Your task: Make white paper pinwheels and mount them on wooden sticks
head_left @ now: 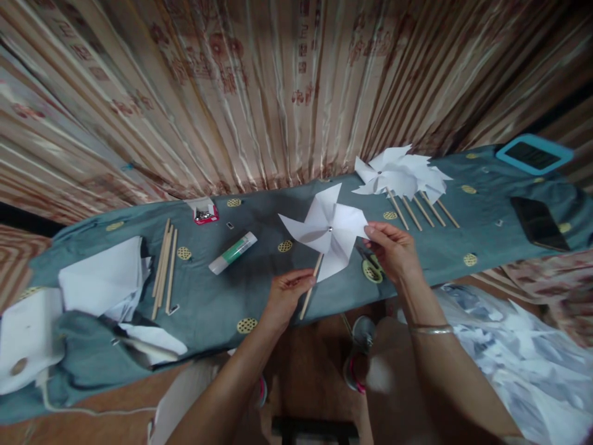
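Observation:
A white paper pinwheel [340,217] with a silver pin at its centre is held above the green cloth. Its wooden stick slants down to the left, and my left hand [290,295] pinches that stick below the blades. My right hand [391,247] grips the tip of the right-hand blade between thumb and fingers. Partly hidden under the right hand lies a pair of scissors [373,272] with dark and yellowish handles. Several finished white pinwheels [403,173] lie overlapping at the back right, their sticks pointing toward me.
On the green-covered table [199,334] are a glue stick [233,252], a red box of pins [206,213], several wooden sticks [163,266] and stacked white paper [102,275]. A white device [30,340] sits far left. Rightward are a phone [538,222], a blue-framed clock [534,154] and a plastic bag [523,352].

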